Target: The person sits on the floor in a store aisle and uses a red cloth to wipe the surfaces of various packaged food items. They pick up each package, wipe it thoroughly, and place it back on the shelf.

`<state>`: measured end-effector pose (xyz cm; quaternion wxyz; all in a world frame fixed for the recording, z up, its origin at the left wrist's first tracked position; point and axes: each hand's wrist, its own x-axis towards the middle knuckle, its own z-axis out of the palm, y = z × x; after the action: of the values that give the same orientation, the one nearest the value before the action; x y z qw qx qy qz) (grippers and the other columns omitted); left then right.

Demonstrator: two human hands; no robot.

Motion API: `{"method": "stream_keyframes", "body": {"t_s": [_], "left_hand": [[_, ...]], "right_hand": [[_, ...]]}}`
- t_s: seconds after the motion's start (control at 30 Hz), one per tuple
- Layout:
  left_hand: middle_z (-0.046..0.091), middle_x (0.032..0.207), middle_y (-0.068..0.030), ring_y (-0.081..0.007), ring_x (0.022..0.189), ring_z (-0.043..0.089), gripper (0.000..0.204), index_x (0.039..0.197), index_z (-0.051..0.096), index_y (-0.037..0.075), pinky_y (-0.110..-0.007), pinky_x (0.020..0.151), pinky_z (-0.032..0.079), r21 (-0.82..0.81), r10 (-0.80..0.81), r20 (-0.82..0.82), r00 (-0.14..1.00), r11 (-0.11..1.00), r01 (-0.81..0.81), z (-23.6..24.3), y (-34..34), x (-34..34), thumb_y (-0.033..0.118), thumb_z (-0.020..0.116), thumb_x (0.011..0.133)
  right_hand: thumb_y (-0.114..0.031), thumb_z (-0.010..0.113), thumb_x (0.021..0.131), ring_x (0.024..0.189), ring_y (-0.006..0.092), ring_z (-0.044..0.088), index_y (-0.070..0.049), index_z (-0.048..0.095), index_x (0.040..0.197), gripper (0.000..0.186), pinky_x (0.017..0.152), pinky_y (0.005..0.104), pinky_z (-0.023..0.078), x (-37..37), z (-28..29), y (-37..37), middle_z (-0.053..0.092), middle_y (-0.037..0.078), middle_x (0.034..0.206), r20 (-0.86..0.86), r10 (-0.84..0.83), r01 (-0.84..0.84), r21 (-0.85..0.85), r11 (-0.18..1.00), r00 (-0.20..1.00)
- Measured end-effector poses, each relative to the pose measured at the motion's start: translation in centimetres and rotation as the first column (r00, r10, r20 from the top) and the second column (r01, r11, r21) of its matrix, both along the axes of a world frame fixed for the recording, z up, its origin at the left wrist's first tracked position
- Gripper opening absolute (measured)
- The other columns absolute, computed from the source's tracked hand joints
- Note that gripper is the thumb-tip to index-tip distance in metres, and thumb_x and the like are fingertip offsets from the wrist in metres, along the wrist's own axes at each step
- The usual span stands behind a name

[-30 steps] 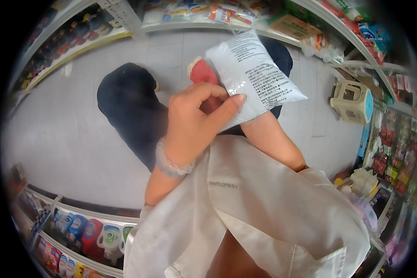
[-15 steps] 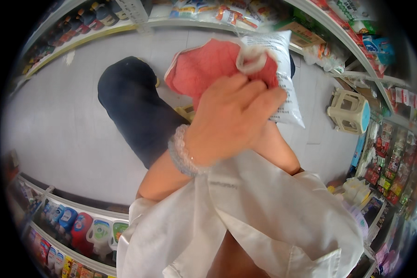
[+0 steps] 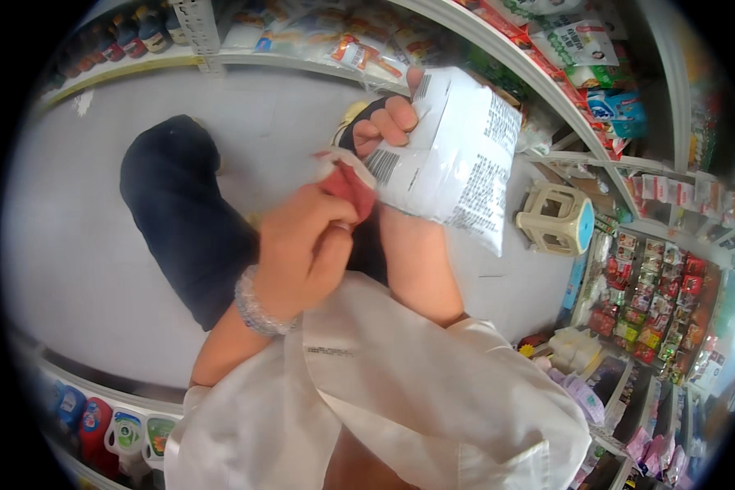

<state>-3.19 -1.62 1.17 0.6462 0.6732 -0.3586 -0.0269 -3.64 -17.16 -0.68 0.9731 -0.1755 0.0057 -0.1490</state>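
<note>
head: red cloth now beside bag

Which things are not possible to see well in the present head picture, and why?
In the head view:
Right hand: palm hidden behind the white bag.
White bag: far side turned away.
Red cloth: partly covered by the left hand.
Dark bottles: row cut off by the picture's dark rim.
</note>
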Motion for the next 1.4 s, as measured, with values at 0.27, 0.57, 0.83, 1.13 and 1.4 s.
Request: {"method": "stream_keyframes", "body": {"t_s": [0.27, 0.57, 0.83, 1.13, 1.4], "left_hand": [[0.052, 0.063, -0.0054, -0.0099, 0.052, 0.046, 0.011, 0.073, 0.052, 0.000, -0.020, 0.049, 0.037, 0.000, 0.064, -0.178, 0.982, 0.998, -0.064, -0.3, -0.2, -0.1, -0.001, 0.059, 0.065], [0.058, 0.071, -0.0050, -0.0073, 0.061, 0.052, 0.022, 0.081, 0.051, 0.000, -0.020, 0.052, 0.042, -0.069, 0.227, -0.280, 0.933, 0.964, -0.256, -0.8, 0.6, 1.3, 0.006, 0.068, 0.069], [0.058, 0.084, -0.0092, -0.0090, 0.067, 0.054, 0.037, 0.105, 0.045, -0.004, -0.019, 0.044, 0.042, -0.190, -0.049, -0.637, 0.770, 0.977, -0.095, -0.6, 1.1, 2.6, 0.013, 0.061, 0.077], [0.059, 0.080, -0.0105, -0.0111, 0.056, 0.057, 0.033, 0.101, 0.049, -0.006, -0.018, 0.036, 0.041, -0.336, -0.410, -0.849, 0.335, 0.906, 0.257, -0.8, 2.9, 3.4, 0.018, 0.054, 0.079], [0.058, 0.074, -0.0090, -0.0098, 0.048, 0.053, 0.032, 0.099, 0.046, -0.006, -0.019, 0.033, 0.039, -0.221, -0.262, -0.889, 0.375, 0.964, 0.147, -0.3, 2.0, 2.4, 0.018, 0.052, 0.078]], "right_hand": [[-0.037, 0.035, 0.086, 0.062, 0.0152, 0.044, -0.005, 0.039, 0.119, 0.046, 0.070, 0.0343, 0.039, -1.3, 0.6, -0.1, 0.047, 0.006, 0.075, 0.075, -0.071, 0.082, -0.166, 0.983, 0.995], [-0.040, 0.036, 0.083, 0.046, 0.0144, 0.036, 0.003, 0.044, 0.106, 0.049, 0.051, 0.0313, 0.037, -2.3, 1.6, 0.9, 0.043, 0.005, 0.062, -0.178, 0.250, -0.273, -0.119, 0.955, 0.952], [-0.030, 0.047, 0.082, 0.038, 0.0189, 0.046, 0.003, 0.050, 0.089, 0.034, 0.034, 0.0261, 0.032, -2.5, 3.1, 3.3, 0.053, 0.014, 0.061, -0.584, 0.463, -0.649, -0.150, 0.746, 0.667], [-0.030, 0.046, 0.083, 0.046, 0.0184, 0.048, 0.002, 0.051, 0.091, 0.034, 0.040, 0.0261, 0.035, -3.7, 0.3, 4.9, 0.054, 0.013, 0.065, -0.492, 0.679, -0.709, 0.163, 0.687, 0.545], [-0.030, 0.045, 0.084, 0.052, 0.0180, 0.050, 0.001, 0.052, 0.092, 0.033, 0.045, 0.0261, 0.038, -3.3, -0.3, 4.5, 0.055, 0.012, 0.070, -0.543, 0.506, -0.598, 0.008, 0.801, 0.670]]}}
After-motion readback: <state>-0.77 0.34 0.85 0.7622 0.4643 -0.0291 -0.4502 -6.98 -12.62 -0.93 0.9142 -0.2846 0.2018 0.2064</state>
